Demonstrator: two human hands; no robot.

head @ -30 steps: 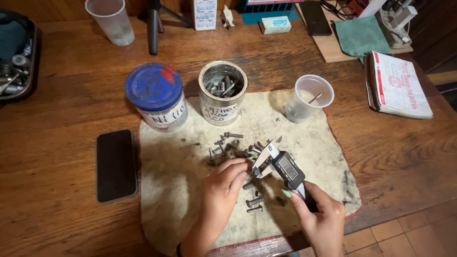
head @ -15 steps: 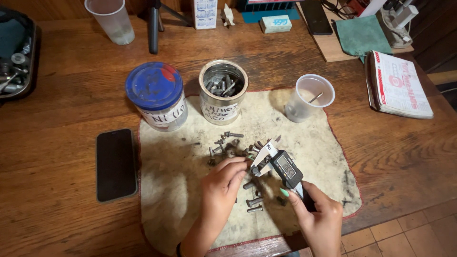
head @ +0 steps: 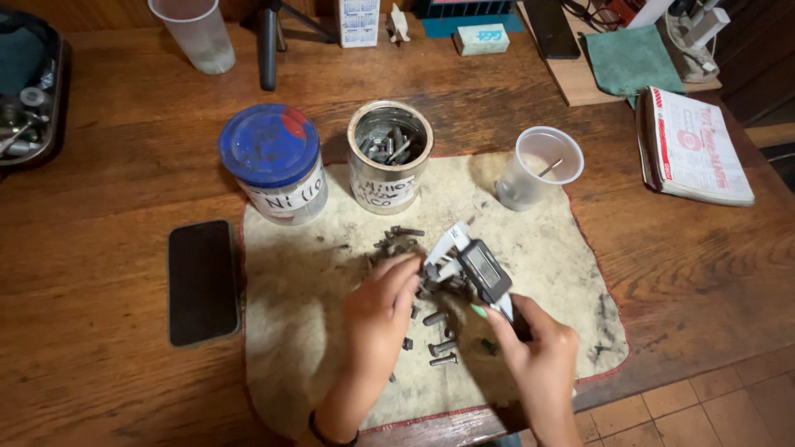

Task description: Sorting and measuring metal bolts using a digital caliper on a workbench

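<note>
The right hand (head: 538,352), at the lower centre-right of the frame, is closed around the handle end of a digital caliper with a dark display body and silver steel jaws (head: 476,269). The caliper runs diagonally up and to the left from this hand, and its jaws stand over a loose pile of small dark metal bolts and screws (head: 402,242).

The left hand (head: 383,310), at the lower centre of the frame, reaches up to the caliper jaws. Its fingers (head: 406,269) are bunched together at the jaws; whether they pinch a small part there cannot be told.

Several single bolts (head: 443,346) lie between the two hands. All of these parts rest on a stained cream cloth mat with a red stitched edge (head: 315,348), spread on a brown wooden table (head: 99,174).

At the upper edge of the mat:
- an open metal tin holding more bolts (head: 389,165), at centre;
- a jar with a blue lid (head: 273,161), just left of the tin;
- a clear plastic cup holding one small part (head: 538,170), to the right.

A black smartphone (head: 202,281) lies face up on the table, just beside the left edge of the mat. A second clear plastic cup (head: 199,33) stands at the upper left of the frame. A folded booklet (head: 696,149) lies at the right.
</note>
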